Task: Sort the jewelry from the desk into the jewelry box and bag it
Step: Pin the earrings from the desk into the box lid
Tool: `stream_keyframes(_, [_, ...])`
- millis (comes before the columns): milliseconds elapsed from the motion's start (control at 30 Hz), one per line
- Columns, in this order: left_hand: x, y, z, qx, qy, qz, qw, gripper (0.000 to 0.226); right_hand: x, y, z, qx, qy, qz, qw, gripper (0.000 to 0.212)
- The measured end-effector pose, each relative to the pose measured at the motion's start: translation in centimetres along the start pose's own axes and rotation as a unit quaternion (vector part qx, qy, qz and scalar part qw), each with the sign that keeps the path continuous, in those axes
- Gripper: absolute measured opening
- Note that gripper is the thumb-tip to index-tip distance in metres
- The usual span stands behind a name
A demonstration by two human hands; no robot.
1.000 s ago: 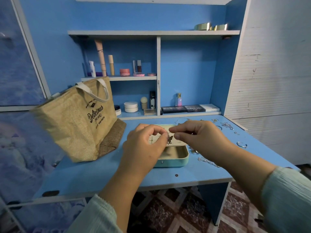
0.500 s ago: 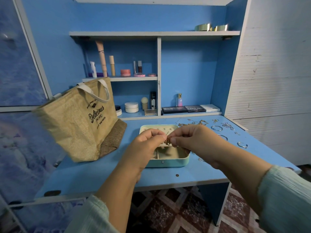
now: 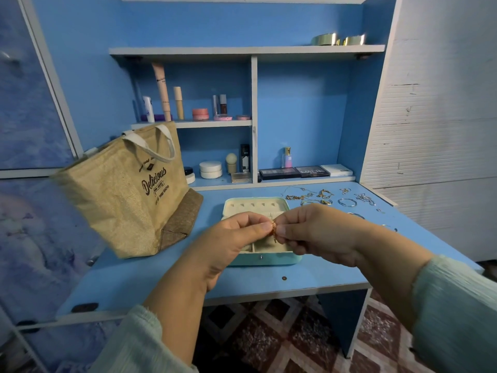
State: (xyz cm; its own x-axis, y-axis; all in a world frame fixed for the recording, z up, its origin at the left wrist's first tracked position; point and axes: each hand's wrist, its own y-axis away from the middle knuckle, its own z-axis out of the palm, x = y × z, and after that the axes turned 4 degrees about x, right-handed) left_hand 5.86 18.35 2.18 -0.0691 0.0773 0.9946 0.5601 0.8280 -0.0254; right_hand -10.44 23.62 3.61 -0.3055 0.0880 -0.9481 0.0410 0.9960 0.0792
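Left: tan jute tote bag (image 3: 121, 195) stands beside open mint jewelry box (image 3: 269, 261).
Right: scattered gold and silver jewelry (image 3: 326, 198) (small, flat).
Front: bare blue desk top (image 3: 161, 281).

head view, forward and down, close over desk (image 3: 134, 278)

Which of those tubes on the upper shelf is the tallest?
The pink tube, leaning beside the shorter tan tube; the white tube left of it is shorter still.

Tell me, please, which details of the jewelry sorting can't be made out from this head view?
- Small gold piece: pinched between both hands, too small and covered by fingers to identify.
- Jewelry box compartments: largely hidden behind left hand and right hand.
- Burlap bag contents: walls hide them.
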Motion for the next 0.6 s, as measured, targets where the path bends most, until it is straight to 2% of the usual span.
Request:
stream_keyframes(233, [-1.2, -0.1, -0.6, 0.083, -0.012, 0.001, 0.996, 0.008, 0.3, -0.4, 0.3, 0.142, 0.094, -0.019, 0.985, 0.019])
stream_keyframes(400, [-2.0, -0.1, -1.4, 0.130, -0.064, -0.013, 0.989, 0.011, 0.6, -0.7, 1.3, 0.144, 0.226, -0.004, 0.963, 0.016])
stream_keyframes(600, [-2.3, -0.6, -2.0, 0.130, -0.141, -0.023, 0.981, 0.011, 1.0, -1.7, 2.2, 0.143, 0.316, -0.014, 0.938, 0.021])
